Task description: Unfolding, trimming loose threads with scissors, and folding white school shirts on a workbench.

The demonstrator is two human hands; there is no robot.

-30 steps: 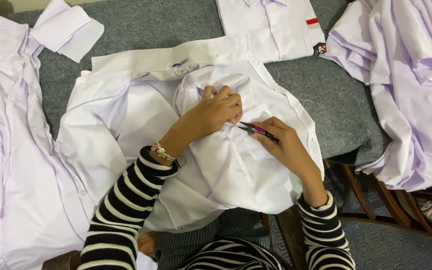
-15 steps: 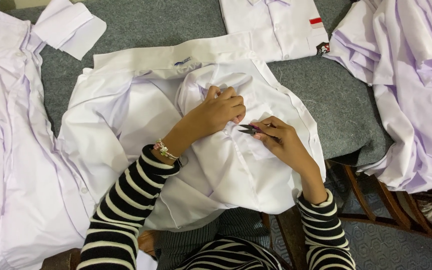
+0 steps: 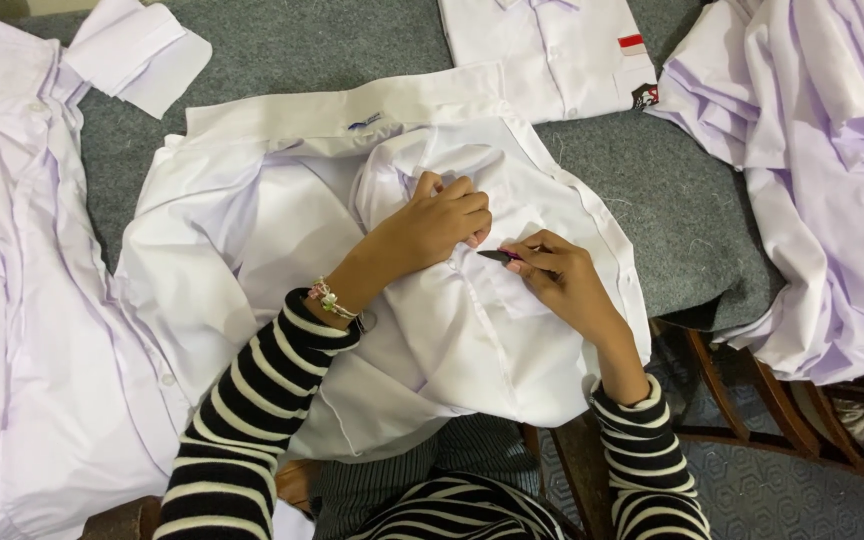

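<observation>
**Two hands on a white shirt**

We see a white shirt (image 3: 452,330) spread out in the middle of the grey desk (image 3: 672,200). Both hands are right on top of the shirt, near its middle. The left hand (image 3: 442,220) is curled and bunches up a fold of the cloth with its fingers. The right hand (image 3: 562,275) is just beside it and pinches a small dark tool (image 3: 499,256) with a bit of pink on it. The tip of the tool points at the left hand and sits on the cloth between the two hands. We cannot tell what kind of tool it is.

The shirt is plain white and soft, with many wrinkles. Its collar lies at the far edge, away from the person. Its near edge hangs off the desk over the person's lap.

We count one shirt under the hands and one tool. Behind the shirt lies one more folded white shirt with a small red patch (image 3: 631,42). To the left of the shirt lies a spread of pale cloth (image 3: 12,300). To the right of the shirt is a heap of pale cloth (image 3: 822,180). We cannot count the pieces in it. The person wears striped sleeves (image 3: 252,400) and one bead bracelet (image 3: 330,298) on the left wrist.
</observation>
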